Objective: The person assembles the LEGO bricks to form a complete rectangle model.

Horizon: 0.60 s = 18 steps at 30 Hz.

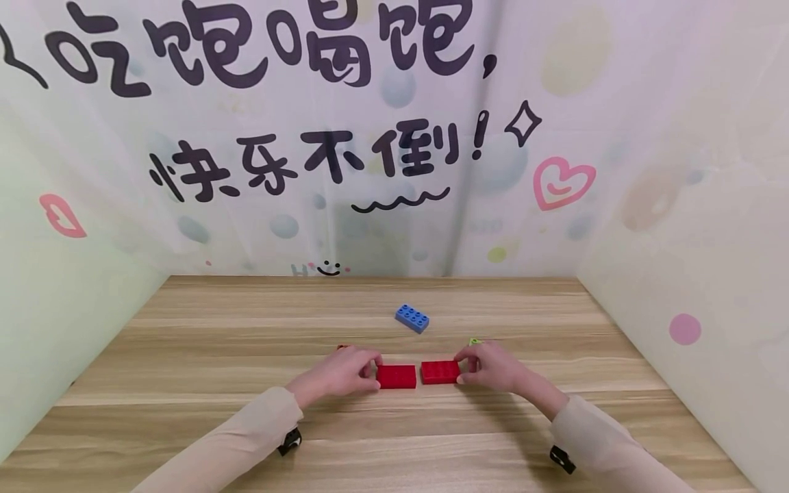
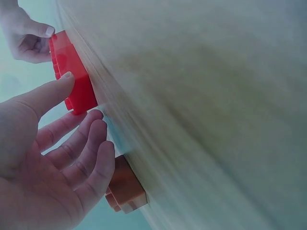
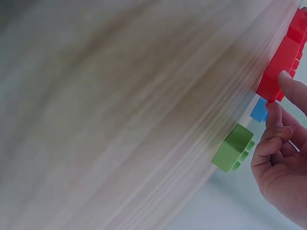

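Two red toy building bricks lie end to end on the wooden table with a narrow gap between them in the head view. My left hand (image 1: 350,372) pinches the outer end of the left red brick (image 1: 397,376) between thumb and index finger; its other fingers are spread loosely in the left wrist view. At the outer end of the right red brick (image 1: 439,372), my right hand (image 1: 493,368) grips with thumb and fingertip. Its studs face up. An orange-brown brick (image 2: 127,184) sits beside my left fingers, mostly hidden in the head view. A green brick (image 3: 234,147) stands beyond my right hand.
A blue brick (image 1: 412,318) with studs up lies farther back on the table (image 1: 246,315), behind the red ones. White printed curtains (image 1: 382,233) close off the back, and pale walls (image 1: 690,260) stand at both sides.
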Each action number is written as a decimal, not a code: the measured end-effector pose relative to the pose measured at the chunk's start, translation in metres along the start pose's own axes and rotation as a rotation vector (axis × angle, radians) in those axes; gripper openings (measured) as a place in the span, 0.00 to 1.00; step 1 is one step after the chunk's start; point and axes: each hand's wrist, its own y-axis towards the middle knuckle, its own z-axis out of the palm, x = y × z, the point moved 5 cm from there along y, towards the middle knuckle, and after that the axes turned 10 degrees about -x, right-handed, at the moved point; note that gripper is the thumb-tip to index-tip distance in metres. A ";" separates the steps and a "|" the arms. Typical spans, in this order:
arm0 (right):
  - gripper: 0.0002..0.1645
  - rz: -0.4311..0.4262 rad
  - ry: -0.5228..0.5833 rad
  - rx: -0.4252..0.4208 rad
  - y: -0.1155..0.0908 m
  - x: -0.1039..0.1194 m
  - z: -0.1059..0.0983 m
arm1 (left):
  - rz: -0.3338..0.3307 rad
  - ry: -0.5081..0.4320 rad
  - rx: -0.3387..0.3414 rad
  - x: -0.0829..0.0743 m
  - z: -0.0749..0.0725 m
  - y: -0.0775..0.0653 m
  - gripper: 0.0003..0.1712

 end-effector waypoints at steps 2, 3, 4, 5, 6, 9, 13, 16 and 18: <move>0.18 -0.006 -0.006 -0.002 -0.001 0.001 0.000 | -0.003 0.003 0.000 0.000 0.000 0.001 0.14; 0.18 -0.009 -0.006 -0.003 -0.001 0.001 0.000 | -0.004 0.005 0.000 0.000 0.001 0.001 0.14; 0.18 -0.009 -0.004 -0.003 -0.001 0.001 0.000 | -0.005 0.005 -0.001 0.000 0.001 0.002 0.14; 0.18 -0.011 -0.002 -0.002 -0.001 0.002 0.000 | -0.003 0.007 -0.003 0.001 0.002 0.002 0.14; 0.18 -0.014 -0.001 -0.004 -0.002 0.002 0.000 | -0.003 0.008 -0.004 0.001 0.002 0.002 0.14; 0.18 -0.017 0.009 -0.003 -0.002 0.004 0.000 | 0.002 0.007 -0.006 0.001 0.003 0.003 0.14; 0.18 -0.017 0.015 -0.004 -0.002 0.004 0.000 | 0.007 0.005 -0.007 0.000 0.004 0.004 0.14; 0.18 -0.020 0.013 -0.007 -0.002 0.005 0.000 | 0.004 0.004 -0.005 -0.001 0.004 0.005 0.14; 0.18 -0.024 0.015 -0.010 -0.002 0.005 0.000 | 0.003 0.006 -0.004 -0.001 0.004 0.005 0.14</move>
